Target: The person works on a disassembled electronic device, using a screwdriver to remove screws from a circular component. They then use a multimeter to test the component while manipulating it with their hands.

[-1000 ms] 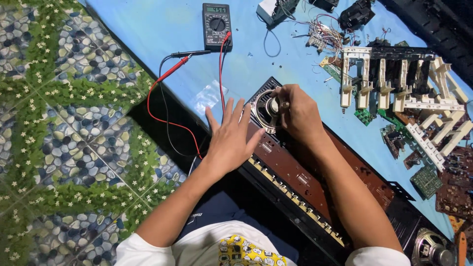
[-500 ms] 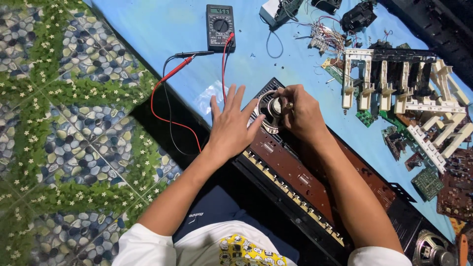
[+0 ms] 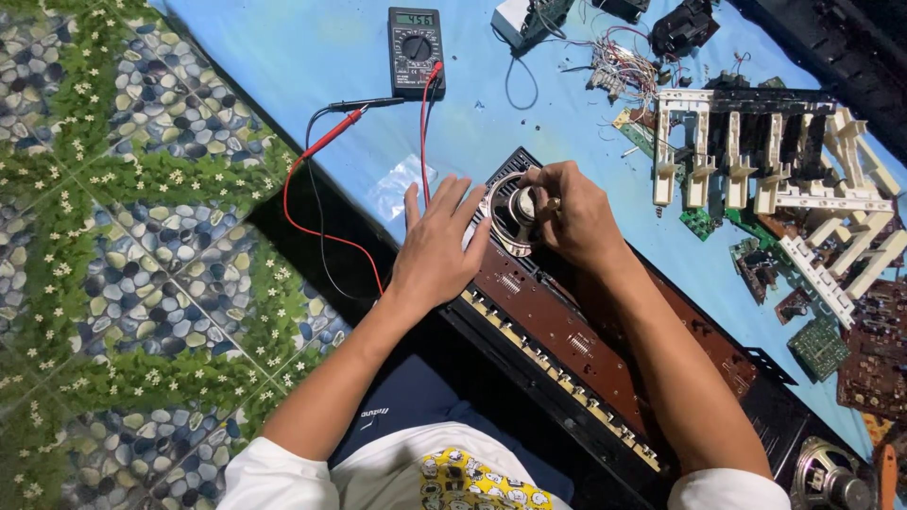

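Right hand [image 3: 576, 222]: fingers [image 3: 540, 189] pinched closed on the small metal hub at the centre of the speaker [image 3: 510, 212]; can't tell if a tool is in the pinch. Left hand [image 3: 436, 250]: fingers [image 3: 452, 198] spread flat and open, palm down, tips touching the speaker's left rim, bracing it.

Key relation: the speaker sits directly between the two hands, under the right fingertips and just right of the left fingertips. Right hand is the nearer one, already on the centre. The speaker is round, face-up in the far left corner of the keyboard chassis [image 3: 605, 349], so access is straight down.

The chassis is long and lies diagonal, from top-left by the hands to bottom-right. Brown circuit board inside, a row of pale contacts along the near edge, black plastic shell. Second speaker [image 3: 831, 477] at its far right end, metal frame, well apart from the hands.

Outward: the multimeter [image 3: 416, 52] sits on the blue sheet [image 3: 283, 47] beyond the left hand, its red and black leads [image 3: 321, 142] trailing off onto the patterned floor [image 3: 113, 236]. White key-frame pieces [image 3: 756, 151] and green circuit boards [image 3: 817, 345] lie to the right, loose wires at the top.
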